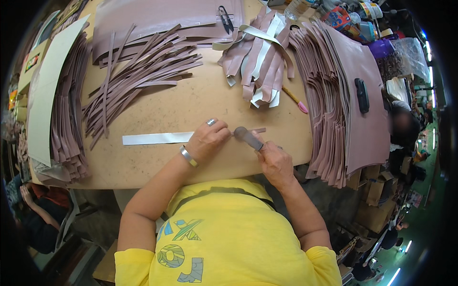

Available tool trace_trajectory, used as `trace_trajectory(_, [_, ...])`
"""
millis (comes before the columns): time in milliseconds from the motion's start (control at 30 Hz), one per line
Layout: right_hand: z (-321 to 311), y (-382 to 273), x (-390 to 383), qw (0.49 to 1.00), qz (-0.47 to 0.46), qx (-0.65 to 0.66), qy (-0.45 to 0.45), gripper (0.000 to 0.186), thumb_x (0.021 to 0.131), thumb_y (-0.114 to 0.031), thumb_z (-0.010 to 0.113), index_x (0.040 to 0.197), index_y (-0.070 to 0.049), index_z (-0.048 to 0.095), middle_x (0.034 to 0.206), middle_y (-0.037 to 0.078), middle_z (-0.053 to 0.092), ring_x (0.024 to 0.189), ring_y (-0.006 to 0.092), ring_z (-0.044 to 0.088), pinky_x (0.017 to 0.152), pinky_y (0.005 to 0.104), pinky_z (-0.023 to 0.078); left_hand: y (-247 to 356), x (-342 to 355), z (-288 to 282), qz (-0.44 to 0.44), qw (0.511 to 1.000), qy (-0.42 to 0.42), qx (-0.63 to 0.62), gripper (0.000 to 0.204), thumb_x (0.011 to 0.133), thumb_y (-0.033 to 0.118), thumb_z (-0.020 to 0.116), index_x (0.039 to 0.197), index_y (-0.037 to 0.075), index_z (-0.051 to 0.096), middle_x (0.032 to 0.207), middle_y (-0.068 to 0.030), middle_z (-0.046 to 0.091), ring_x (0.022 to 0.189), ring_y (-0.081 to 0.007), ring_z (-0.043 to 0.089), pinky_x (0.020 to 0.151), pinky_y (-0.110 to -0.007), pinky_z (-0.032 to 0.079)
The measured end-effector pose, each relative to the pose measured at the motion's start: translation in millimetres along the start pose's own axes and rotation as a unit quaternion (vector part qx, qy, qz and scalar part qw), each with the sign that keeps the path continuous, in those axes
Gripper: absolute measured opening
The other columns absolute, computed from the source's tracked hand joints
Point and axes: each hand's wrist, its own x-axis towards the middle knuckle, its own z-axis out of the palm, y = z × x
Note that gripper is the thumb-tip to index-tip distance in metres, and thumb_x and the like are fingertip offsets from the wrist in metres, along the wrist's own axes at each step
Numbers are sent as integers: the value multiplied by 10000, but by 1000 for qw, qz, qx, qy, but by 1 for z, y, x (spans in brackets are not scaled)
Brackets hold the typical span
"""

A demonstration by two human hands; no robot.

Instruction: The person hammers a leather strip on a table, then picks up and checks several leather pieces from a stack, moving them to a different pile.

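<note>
My left hand [210, 140] is closed, its bent fingers pressing on a strip that lies across the tan work board [200, 100]. The white-backed length [155, 138] extends left from under it; a narrow mauve end [257, 130] shows at its right. My right hand [275, 164] grips a grey round-headed hammer [245, 136], whose head is over the strip just right of my left fingertips. The hammer's head hides part of the strip, and my right fingers cover most of the handle.
Loose mauve strips [136, 76], a bundle [257, 57], black snips [225, 19] and a yellow-pink pen [293, 97] lie beyond my hands. Stacked pieces flank them at left [69, 109] and right [322, 95], with a dark object [361, 95] on the right stack. Other people [40, 214] are at the edges.
</note>
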Motion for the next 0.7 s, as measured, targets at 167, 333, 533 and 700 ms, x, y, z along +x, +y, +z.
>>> trace_trajectory(167, [0, 5, 4, 999, -25, -27, 11, 568, 811, -101, 609, 1355, -206, 485, 689, 74, 500, 558, 259, 551, 506, 379, 480, -9, -10, -11, 3, 1000, 5, 1, 142, 727, 60, 719, 833, 65, 625, 843, -53, 586, 746, -226, 566, 646, -336, 489])
trace_trajectory(333, [10, 0, 6, 996, -81, -25, 30, 570, 811, -103, 612, 1359, -202, 485, 666, 63, 486, 530, 238, 531, 494, 365, 472, -11, -11, -12, 15, 1000, 4, 8, 140, 726, 57, 718, 830, 66, 624, 851, -55, 590, 748, -232, 567, 647, -337, 489])
trace_trajectory(533, [12, -8, 8, 994, -91, -43, 30, 544, 814, -114, 620, 1339, -200, 509, 662, 63, 485, 524, 235, 526, 500, 364, 468, -12, -10, -13, 33, 999, 6, 4, 143, 722, 50, 721, 827, 62, 626, 848, -60, 590, 747, -240, 567, 646, -344, 488])
trace_trajectory(700, [6, 0, 13, 997, -73, -20, 5, 532, 816, -119, 624, 1331, -196, 516, 654, 67, 485, 534, 241, 535, 488, 366, 462, -18, -23, -21, -3, 1000, 6, -3, 132, 720, 43, 724, 816, 56, 634, 847, -62, 592, 742, -242, 566, 636, -351, 487])
